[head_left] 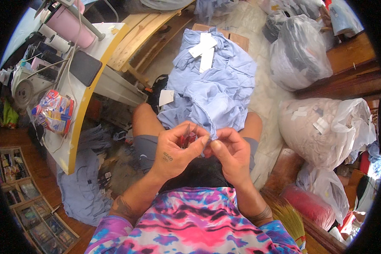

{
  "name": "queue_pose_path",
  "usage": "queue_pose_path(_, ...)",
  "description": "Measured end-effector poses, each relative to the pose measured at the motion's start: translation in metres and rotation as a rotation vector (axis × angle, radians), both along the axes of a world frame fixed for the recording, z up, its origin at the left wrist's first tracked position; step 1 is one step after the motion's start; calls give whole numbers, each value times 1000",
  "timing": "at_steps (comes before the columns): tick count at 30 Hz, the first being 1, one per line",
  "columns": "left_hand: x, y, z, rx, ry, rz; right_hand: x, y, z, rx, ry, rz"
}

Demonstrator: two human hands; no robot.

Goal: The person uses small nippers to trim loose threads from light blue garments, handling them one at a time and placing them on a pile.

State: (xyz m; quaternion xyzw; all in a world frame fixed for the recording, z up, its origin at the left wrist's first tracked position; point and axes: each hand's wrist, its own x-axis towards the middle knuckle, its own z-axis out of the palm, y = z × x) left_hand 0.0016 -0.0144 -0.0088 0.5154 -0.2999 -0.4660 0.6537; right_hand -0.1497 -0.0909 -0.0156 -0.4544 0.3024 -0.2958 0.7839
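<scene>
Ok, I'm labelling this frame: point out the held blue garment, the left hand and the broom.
Held blue garment (220, 89), head view: middle of its cloth.
Left hand (177, 148), head view: back of the hand.
Broom (288, 222), head view: its bristles.

- a dark slab (85, 67) is lying on a yellow-edged table (108, 42);
- a colourful packet (55, 111) is resting nearby;
- a straw broom (290, 216) is showing at lower right

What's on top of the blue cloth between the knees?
White tags lie on the far part of the blue cloth, with another tag at its left edge. The left hand and right hand pinch its near end. Anything under the tags or inside the folds is hidden.
</scene>
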Motion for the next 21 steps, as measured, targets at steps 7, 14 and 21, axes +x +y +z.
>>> queue_pose_path(7, 8, 3, 4, 169, 221, -79, -2, -5, 4, -16, 13, 12)
queue_pose_path(14, 7, 8, 8, 73, -121, -74, 5, -5, 11, -214, 73, 104)
queue_pose_path(21, 13, 9, 7, -16, -28, -56, 13, -4, 13, -652, 215, 22)
